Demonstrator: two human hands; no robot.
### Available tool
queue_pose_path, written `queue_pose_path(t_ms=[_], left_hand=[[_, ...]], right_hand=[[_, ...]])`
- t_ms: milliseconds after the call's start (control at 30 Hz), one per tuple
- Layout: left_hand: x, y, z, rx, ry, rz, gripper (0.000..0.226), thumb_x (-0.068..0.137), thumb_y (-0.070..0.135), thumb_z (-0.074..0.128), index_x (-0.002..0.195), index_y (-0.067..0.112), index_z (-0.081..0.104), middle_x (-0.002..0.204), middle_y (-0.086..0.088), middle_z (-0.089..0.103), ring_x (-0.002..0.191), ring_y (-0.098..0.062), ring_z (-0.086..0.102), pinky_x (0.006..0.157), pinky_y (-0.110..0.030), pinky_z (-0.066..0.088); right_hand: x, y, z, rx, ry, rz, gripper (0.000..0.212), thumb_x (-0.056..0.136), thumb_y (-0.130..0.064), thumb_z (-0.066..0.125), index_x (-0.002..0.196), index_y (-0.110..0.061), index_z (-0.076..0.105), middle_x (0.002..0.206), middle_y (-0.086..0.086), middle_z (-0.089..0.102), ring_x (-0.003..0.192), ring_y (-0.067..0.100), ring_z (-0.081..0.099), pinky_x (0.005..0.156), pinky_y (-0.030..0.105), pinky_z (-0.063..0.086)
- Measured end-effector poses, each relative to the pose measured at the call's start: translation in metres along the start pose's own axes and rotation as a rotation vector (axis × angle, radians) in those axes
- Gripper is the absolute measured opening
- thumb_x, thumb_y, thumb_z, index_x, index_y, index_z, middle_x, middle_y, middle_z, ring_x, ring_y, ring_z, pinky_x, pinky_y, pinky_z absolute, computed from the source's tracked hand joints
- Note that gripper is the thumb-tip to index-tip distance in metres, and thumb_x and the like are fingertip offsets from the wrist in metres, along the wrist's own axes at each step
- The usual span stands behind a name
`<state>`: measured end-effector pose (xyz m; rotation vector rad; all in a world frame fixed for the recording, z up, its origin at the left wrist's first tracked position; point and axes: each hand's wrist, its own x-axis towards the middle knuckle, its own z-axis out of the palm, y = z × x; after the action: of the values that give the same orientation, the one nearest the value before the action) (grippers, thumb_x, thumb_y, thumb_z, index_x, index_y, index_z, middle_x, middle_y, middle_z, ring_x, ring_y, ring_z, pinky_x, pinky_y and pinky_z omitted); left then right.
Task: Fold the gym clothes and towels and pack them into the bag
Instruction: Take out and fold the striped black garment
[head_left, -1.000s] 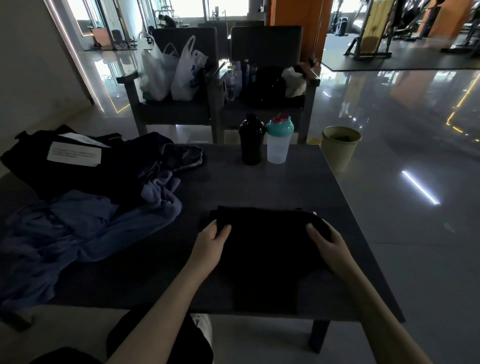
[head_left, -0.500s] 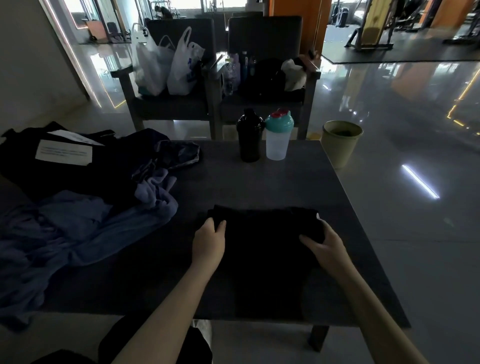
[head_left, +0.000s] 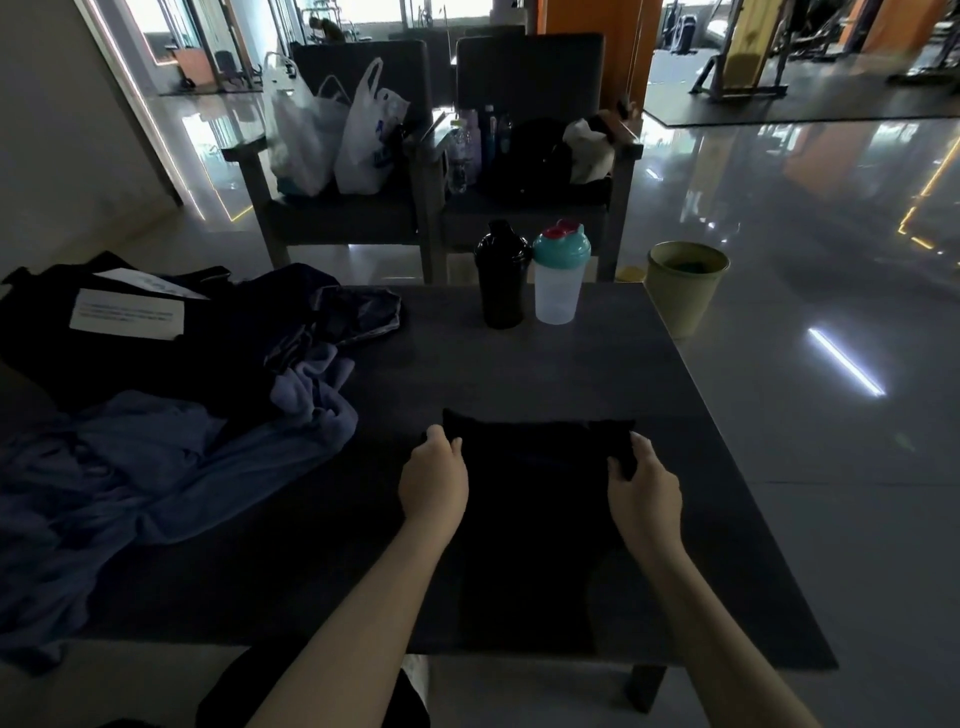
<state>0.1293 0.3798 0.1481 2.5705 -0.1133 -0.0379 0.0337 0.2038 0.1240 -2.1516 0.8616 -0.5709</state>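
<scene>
A black garment (head_left: 530, 514) lies flat on the dark table (head_left: 519, 364) in front of me, its far edge partly folded over. My left hand (head_left: 434, 480) grips its far left corner. At the far right corner my right hand (head_left: 644, 488) has its fingers curled round the cloth. A heap of blue towels (head_left: 156, 467) covers the table's left side. Behind the heap lies a dark bag (head_left: 130, 332) with a white label on it.
A black shaker bottle (head_left: 501, 275) and a clear one with a teal lid (head_left: 560, 275) stand at the table's far edge. A green bin (head_left: 685, 286) sits on the floor at right. Two chairs (head_left: 431, 208) behind hold plastic bags and bottles.
Both hands have gone from lying on the garment's far corners to gripping them, with the fingers curled round the cloth. The far edge looks slightly bunched.
</scene>
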Motion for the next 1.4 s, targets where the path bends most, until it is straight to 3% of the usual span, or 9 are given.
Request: queue_pose_path(t_ms=[133,267,333,400,500,733,967,1267,1400], left_hand=[[0.005,-0.001,0.003,0.080,-0.063,-0.011,0.025,0.101,0.028,0.040,0.108,0.007,0.051,0.101,-0.009,0.063,0.085,-0.022,0.062,0.063,-0.030,0.042],[0.000,0.005,0.005,0.322,0.090,0.137,0.032,0.099,0.031,0.043,0.123,0.011,0.044,0.125,-0.009,0.053,0.108,-0.024,0.056,0.083,-0.036,0.044],[-0.007,0.012,0.014,0.333,0.129,0.374,0.045,0.098,0.035,0.041,0.139,0.017,0.038,0.146,-0.005,0.037,0.134,-0.023,0.036,0.108,-0.044,0.027],[-0.015,0.013,0.026,0.303,-0.061,0.505,0.047,0.101,0.038,0.031,0.146,0.024,0.033,0.156,0.005,0.024,0.145,-0.016,0.014,0.117,-0.043,0.005],[-0.015,0.005,0.034,0.173,-0.287,0.364,0.049,0.101,0.045,0.022,0.147,0.028,0.032,0.157,0.011,0.018,0.146,-0.007,0.006,0.118,-0.038,-0.002],[-0.014,0.002,0.029,0.158,-0.363,0.337,0.051,0.101,0.046,0.021,0.149,0.027,0.027,0.159,0.011,0.011,0.146,-0.005,0.002,0.118,-0.037,-0.003],[-0.012,-0.001,0.024,0.166,-0.414,0.371,0.048,0.102,0.040,0.022,0.147,0.027,0.031,0.158,0.012,0.014,0.145,-0.006,0.004,0.119,-0.037,0.000],[-0.010,-0.003,0.028,0.214,-0.368,0.424,0.049,0.102,0.037,0.022,0.150,0.025,0.024,0.159,0.010,0.013,0.146,-0.007,0.003,0.119,-0.035,0.002],[-0.016,-0.008,0.027,0.071,-0.179,0.300,0.049,0.101,0.036,0.029,0.146,0.019,0.033,0.157,0.003,0.021,0.145,-0.012,0.011,0.118,-0.033,0.008]], right_hand=[[0.008,-0.004,-0.005,-0.120,-0.120,0.069,0.016,0.092,-0.017,0.050,0.108,-0.015,0.052,0.112,0.014,0.061,0.085,0.030,0.061,0.074,0.039,0.050],[0.005,-0.017,-0.011,-0.487,-0.053,-0.012,0.047,0.092,-0.024,0.054,0.135,-0.016,0.038,0.135,0.013,0.046,0.115,0.030,0.051,0.091,0.042,0.043],[-0.003,-0.024,-0.007,-0.519,0.008,-0.192,0.055,0.092,-0.032,0.054,0.142,-0.022,0.034,0.151,0.009,0.029,0.135,0.028,0.032,0.109,0.048,0.027],[-0.009,-0.021,0.004,-0.491,-0.165,-0.238,0.053,0.095,-0.043,0.043,0.145,-0.030,0.032,0.158,0.000,0.016,0.144,0.023,0.014,0.114,0.050,0.009],[-0.011,-0.002,0.015,-0.416,-0.410,-0.100,0.055,0.096,-0.055,0.027,0.148,-0.037,0.021,0.159,-0.011,0.002,0.147,0.018,-0.003,0.116,0.047,-0.004],[-0.014,-0.012,0.012,-0.600,-0.383,-0.157,0.056,0.098,-0.052,0.023,0.150,-0.034,0.013,0.160,-0.004,-0.002,0.145,0.024,-0.015,0.112,0.055,-0.011],[-0.026,-0.013,0.028,-0.472,-0.440,-0.191,0.050,0.099,-0.046,0.023,0.148,-0.040,0.017,0.160,-0.006,0.000,0.146,0.018,-0.011,0.115,0.051,-0.005],[-0.022,-0.031,0.032,-0.489,-0.482,-0.175,0.052,0.099,-0.048,0.023,0.149,-0.038,0.015,0.160,0.000,-0.004,0.146,0.023,-0.013,0.113,0.055,-0.007],[-0.028,-0.023,0.039,-0.550,-0.452,-0.216,0.051,0.099,-0.048,0.021,0.149,-0.039,0.014,0.160,-0.001,-0.005,0.146,0.024,-0.013,0.113,0.057,-0.004]])
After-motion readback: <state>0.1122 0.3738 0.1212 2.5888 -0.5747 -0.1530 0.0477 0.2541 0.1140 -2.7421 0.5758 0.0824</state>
